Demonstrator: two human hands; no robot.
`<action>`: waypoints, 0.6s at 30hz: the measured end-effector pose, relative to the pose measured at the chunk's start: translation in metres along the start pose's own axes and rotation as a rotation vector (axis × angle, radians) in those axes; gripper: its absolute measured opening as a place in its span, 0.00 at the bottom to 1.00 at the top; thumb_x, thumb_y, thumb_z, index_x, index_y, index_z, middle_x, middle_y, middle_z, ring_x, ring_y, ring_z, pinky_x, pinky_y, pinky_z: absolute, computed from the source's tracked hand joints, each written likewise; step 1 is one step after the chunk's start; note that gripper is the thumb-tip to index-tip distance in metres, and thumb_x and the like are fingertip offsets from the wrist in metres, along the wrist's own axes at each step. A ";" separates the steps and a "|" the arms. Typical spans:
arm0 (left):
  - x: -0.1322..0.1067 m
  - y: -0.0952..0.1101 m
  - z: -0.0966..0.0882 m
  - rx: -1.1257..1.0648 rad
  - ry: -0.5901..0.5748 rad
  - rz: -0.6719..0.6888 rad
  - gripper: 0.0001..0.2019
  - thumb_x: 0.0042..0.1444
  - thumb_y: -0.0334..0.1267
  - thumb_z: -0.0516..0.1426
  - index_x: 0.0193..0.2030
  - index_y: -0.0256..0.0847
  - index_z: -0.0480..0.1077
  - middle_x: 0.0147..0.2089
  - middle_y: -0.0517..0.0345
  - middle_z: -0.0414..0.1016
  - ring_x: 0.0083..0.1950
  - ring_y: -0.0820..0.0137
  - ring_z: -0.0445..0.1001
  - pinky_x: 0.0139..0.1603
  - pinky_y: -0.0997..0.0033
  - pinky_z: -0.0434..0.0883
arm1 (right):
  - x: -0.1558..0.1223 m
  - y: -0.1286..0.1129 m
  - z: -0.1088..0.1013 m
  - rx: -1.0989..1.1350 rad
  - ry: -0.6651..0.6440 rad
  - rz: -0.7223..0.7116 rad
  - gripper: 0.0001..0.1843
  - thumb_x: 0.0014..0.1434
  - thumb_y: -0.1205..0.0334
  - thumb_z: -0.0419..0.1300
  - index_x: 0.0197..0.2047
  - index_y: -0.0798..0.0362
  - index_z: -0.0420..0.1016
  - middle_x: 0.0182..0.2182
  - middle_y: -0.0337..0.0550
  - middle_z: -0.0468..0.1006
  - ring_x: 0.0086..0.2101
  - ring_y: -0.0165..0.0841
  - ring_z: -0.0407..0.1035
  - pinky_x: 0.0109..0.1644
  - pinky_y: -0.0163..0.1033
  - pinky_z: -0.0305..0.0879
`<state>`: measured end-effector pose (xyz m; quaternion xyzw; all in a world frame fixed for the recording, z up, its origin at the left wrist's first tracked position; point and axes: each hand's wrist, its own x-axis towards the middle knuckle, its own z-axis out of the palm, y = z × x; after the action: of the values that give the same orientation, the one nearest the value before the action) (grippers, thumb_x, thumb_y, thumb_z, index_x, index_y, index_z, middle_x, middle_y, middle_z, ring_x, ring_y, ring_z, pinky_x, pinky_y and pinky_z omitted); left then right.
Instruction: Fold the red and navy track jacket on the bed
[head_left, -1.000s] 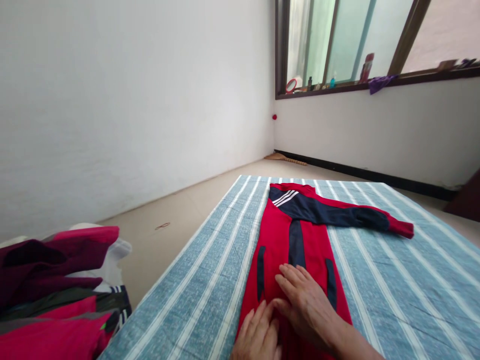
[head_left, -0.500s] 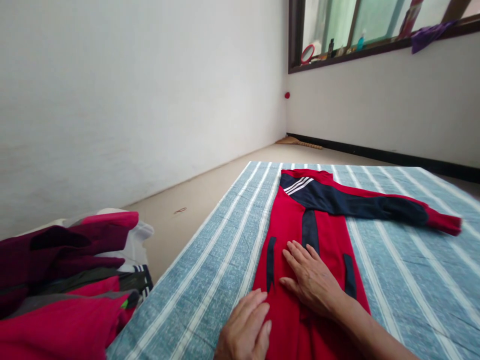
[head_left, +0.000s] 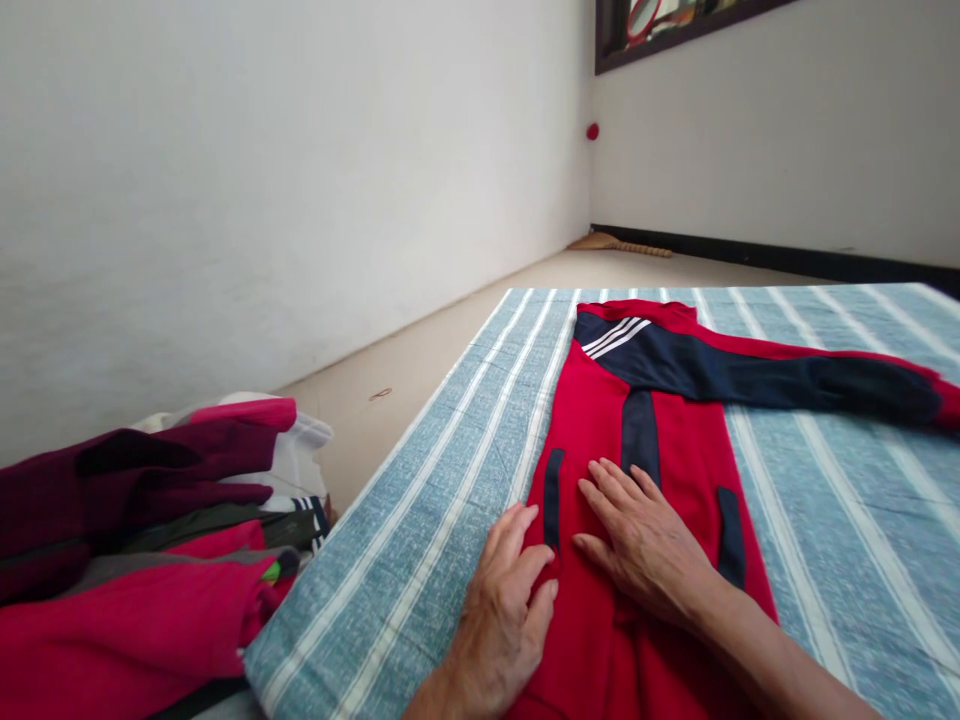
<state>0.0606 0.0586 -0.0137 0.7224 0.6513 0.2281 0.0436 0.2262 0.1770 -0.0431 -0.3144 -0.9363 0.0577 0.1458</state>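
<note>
A red and navy sports jacket [head_left: 600,420] with white shoulder stripes lies flat on a blue striped bedsheet [head_left: 420,520]. One navy sleeve [head_left: 787,380] stretches out to the right. My left hand [head_left: 502,610] rests flat on the jacket's left edge, fingers together and stretched forward. My right hand [head_left: 645,540] lies flat on the jacket's middle, fingers extended. Neither hand grips anything.
A pile of red, maroon, grey and white clothes [head_left: 142,550] sits at the left beside the bed. Beyond it are bare floor [head_left: 420,360] and white walls. A broom [head_left: 615,243] lies in the far corner under the window frame [head_left: 660,20].
The view has tilted down, so the window has mostly left the frame. My left hand has slid forward along the jacket's left edge. My right hand stays flat on the middle.
</note>
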 end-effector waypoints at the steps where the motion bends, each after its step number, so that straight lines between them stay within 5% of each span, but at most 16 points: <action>1: 0.000 -0.001 -0.001 -0.012 -0.030 -0.015 0.12 0.54 0.23 0.51 0.41 0.40 0.69 0.63 0.43 0.61 0.66 0.53 0.57 0.60 0.43 0.65 | 0.000 0.000 0.000 0.003 0.006 -0.002 0.26 0.63 0.54 0.53 0.61 0.59 0.65 0.62 0.58 0.60 0.62 0.48 0.51 0.63 0.58 0.49; 18: 0.013 -0.001 -0.014 -0.052 -0.291 -0.028 0.09 0.54 0.23 0.50 0.38 0.38 0.66 0.71 0.41 0.44 0.72 0.53 0.35 0.67 0.42 0.51 | -0.001 0.003 0.001 -0.004 0.029 -0.023 0.26 0.64 0.53 0.52 0.60 0.58 0.64 0.62 0.57 0.61 0.62 0.48 0.52 0.63 0.58 0.49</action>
<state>0.0548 0.0679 0.0015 0.7373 0.6420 0.1371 0.1593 0.2286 0.1786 -0.0445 -0.3047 -0.9377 0.0498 0.1593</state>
